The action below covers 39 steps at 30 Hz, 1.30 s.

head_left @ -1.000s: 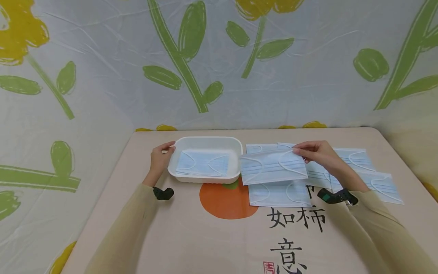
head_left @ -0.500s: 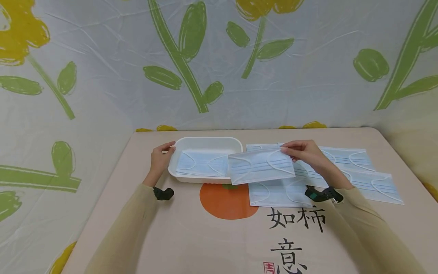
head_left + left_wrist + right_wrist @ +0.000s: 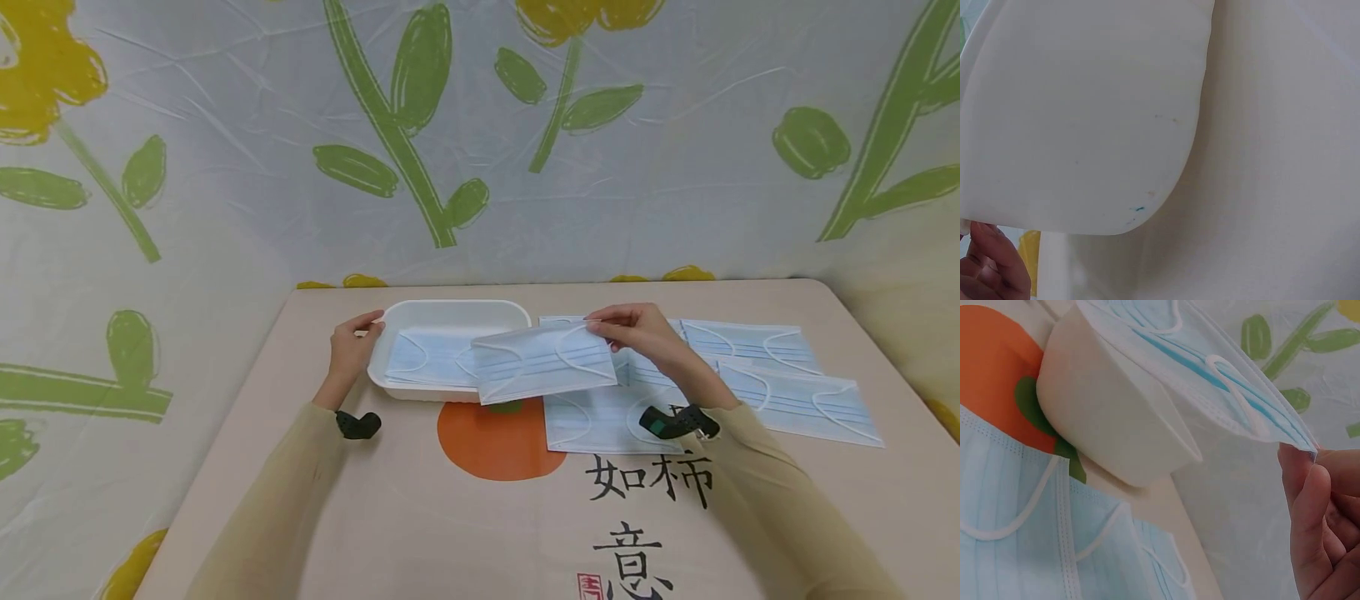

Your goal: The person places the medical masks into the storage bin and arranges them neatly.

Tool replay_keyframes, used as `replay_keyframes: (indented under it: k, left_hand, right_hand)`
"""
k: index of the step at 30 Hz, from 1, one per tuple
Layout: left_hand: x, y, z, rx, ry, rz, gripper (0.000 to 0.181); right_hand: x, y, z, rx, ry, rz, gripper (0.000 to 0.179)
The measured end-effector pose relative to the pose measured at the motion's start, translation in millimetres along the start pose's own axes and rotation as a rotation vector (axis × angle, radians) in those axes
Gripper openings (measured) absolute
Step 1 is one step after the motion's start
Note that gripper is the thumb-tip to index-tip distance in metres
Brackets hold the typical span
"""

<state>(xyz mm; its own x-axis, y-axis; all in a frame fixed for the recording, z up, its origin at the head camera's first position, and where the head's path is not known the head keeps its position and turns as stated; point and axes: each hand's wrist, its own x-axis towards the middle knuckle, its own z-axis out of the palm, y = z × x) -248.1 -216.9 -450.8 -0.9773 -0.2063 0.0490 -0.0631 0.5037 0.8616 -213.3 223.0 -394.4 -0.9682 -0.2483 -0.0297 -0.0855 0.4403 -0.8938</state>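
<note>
My right hand (image 3: 641, 333) pinches a pale blue disposable face mask (image 3: 543, 362) by its upper right corner. The mask hangs over the right end of a white plastic tray (image 3: 457, 312), and the right wrist view shows it above the tray wall (image 3: 1116, 419). Thumb and fingers of my left hand (image 3: 351, 350) pinch the tray's left rim; in the left wrist view the left hand (image 3: 994, 265) is partly cut off. Inside the tray lies another face mask (image 3: 420, 354), its right part covered by the held one.
Several more face masks (image 3: 802, 404) lie spread and overlapping right of the tray; one mask (image 3: 600, 425) is nearest the front. The table (image 3: 420, 533) has a printed orange persimmon (image 3: 480, 446) and black characters (image 3: 633, 558). A flower-patterned cloth (image 3: 600, 217) hangs behind.
My right hand has carried the pinched mask leftward, from beside the tray to over its right end. The left hand and the tray have stayed put.
</note>
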Motion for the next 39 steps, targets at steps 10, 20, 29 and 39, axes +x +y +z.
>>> replay_keyframes:
  k: [10, 20, 29, 39]
  left_hand:
    - [0.7, 0.0, 0.0, 0.007, 0.006, 0.012, 0.031]
    - [0.4, -0.4, 0.5, 0.018, 0.003, 0.004, 0.031]
    - [-0.5, 0.8, 1.1, 0.017, 0.000, 0.003, 0.032]
    - [-0.3, -0.5, 0.7, 0.015, 0.004, 0.017, 0.031]
  right_hand:
    - [13.6, -12, 20, 0.021, -0.005, -0.004, 0.036]
    - [20.9, -23, 35, 0.053, -0.002, 0.018, 0.036]
    - [25.5, -31, 47, 0.093, -0.005, 0.028, 0.035]
    - [32.8, -36, 67, 0.146, 0.009, 0.038, 0.033]
